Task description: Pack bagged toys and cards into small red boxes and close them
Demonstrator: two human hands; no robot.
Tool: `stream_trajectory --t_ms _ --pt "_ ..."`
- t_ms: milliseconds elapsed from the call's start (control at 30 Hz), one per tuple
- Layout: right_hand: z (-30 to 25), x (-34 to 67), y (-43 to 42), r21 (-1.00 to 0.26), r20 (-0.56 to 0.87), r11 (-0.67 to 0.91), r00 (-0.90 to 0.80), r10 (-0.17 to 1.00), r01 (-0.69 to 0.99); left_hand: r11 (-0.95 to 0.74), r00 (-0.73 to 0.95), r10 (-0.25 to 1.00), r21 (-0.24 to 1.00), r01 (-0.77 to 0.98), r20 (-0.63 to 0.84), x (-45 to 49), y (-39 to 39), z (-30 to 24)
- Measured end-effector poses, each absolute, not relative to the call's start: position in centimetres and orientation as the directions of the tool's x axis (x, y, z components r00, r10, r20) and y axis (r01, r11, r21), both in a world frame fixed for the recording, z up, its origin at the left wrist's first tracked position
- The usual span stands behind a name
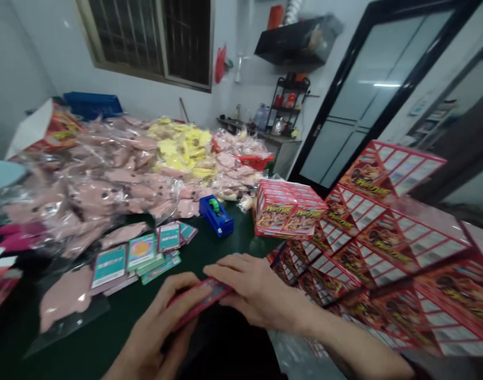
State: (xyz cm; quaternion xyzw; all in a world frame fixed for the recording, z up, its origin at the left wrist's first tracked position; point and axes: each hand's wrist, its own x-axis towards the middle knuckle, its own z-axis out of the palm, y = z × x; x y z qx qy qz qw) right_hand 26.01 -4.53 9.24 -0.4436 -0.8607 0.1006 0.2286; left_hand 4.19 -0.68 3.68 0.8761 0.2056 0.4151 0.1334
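Observation:
Between my two hands, low in the middle of the head view, is a flat red printed box (202, 303), tilted up to the right. My left hand (166, 311) wraps round its near left end, thumb side up. My right hand (249, 287) grips the far right end, its fingers lying over the top edge. Much of the box is hidden by my fingers, and blur hides its print. Just beyond lie several printed cards (142, 250) in small overlapping piles. A pink animal-shaped piece in a clear bag (65, 295) lies left of them.
A blue tape dispenser (216, 215) stands behind the cards. Bagged pink pieces (118, 190) and yellow ones (182, 148) are heaped across the dark green table (126, 322). Red display boxes (291, 208) stand at the right, beside a tall stack of similar boxes (384, 237).

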Motion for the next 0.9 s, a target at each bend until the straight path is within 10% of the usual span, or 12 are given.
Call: stream_trajectory --t_ms 400,900 --pt "10.0 47.6 -4.4 -0.406 0.567 0.261 0.017 0.823 0.876 -0.889 0.865 0.387 0.378 0.258 0.32 19.5 3.5 1.9" --pt "7.1 47.7 0.3 -0.217 0.636 0.291 -0.092 0.767 0.932 -0.893 0.894 0.443 0.114 0.435 0.062 27.3 6.9 -1.4"
